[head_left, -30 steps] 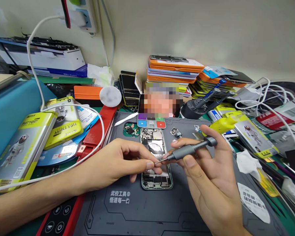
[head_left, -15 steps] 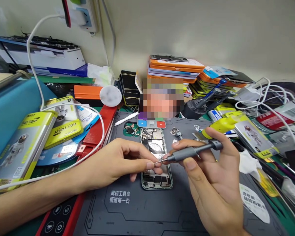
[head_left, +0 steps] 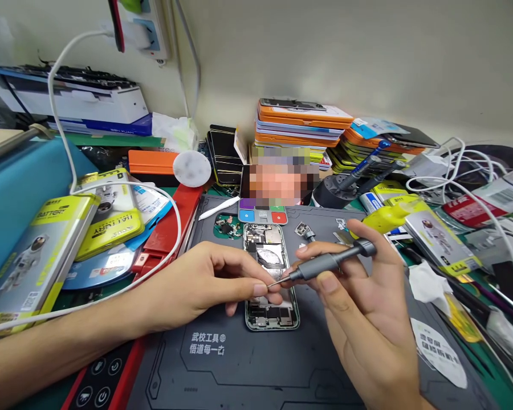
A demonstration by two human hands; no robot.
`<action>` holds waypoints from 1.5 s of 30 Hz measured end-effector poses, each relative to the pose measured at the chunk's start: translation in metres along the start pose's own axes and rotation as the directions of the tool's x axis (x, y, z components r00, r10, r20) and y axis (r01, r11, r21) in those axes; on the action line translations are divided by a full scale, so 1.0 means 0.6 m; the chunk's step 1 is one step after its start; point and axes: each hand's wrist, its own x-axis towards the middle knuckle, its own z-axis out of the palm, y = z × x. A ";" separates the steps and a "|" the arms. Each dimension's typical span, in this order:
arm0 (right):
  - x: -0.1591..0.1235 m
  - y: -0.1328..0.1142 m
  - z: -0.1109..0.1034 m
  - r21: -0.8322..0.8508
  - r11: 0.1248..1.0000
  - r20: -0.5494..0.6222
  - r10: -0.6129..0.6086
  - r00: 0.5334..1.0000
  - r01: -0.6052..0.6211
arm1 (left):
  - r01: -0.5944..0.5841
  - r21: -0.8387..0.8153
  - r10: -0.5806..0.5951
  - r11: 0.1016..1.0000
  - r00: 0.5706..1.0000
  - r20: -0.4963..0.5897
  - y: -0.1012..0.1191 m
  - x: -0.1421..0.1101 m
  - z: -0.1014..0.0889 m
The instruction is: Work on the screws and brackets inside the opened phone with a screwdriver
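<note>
A grey precision screwdriver (head_left: 320, 266) lies slanted across my right hand (head_left: 370, 319), gripped by the thumb and fingers, with its cap end near the forefinger. Its thin tip points left and meets the pinched thumb and fingertips of my left hand (head_left: 226, 282). Whether a tiny part such as a screw sits at that tip is too small to tell. Just under both hands, an opened phone (head_left: 272, 316) with bare inner parts lies on the dark grey work mat (head_left: 222, 376). My fingers hide its middle.
Small metal parts (head_left: 303, 229) and a green circuit board (head_left: 227, 226) lie beyond the phone. A red device (head_left: 158, 239) and battery packs (head_left: 38, 250) are on the left. To the right are a yellow bottle (head_left: 387, 218), tweezers and cables. Phone boxes (head_left: 303, 122) stand stacked behind.
My right hand and the screwdriver have shifted slightly left, and the handle's cap end sits a little lower. My left hand keeps its pinch at the tip. The view has moved slightly.
</note>
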 end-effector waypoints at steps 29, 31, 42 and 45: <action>0.009 0.007 -0.007 0.097 0.995 0.086 -0.009 0.996 0.001 | 0.005 -0.115 -0.006 0.993 1.000 -0.003 -0.004 -0.002 0.004; 0.009 0.007 -0.007 0.067 0.997 0.076 -0.041 0.996 0.036 | -0.005 -0.100 0.005 0.995 1.000 -0.003 -0.002 -0.002 0.003; 0.006 0.002 -0.004 0.068 0.997 0.043 0.018 0.999 -0.021 | -0.020 -0.067 0.020 0.998 1.000 0.000 -0.002 0.001 0.002; 0.003 -0.002 -0.002 0.076 0.995 0.029 0.065 0.997 -0.067 | -0.014 -0.075 0.015 0.997 1.000 0.002 -0.002 0.000 0.001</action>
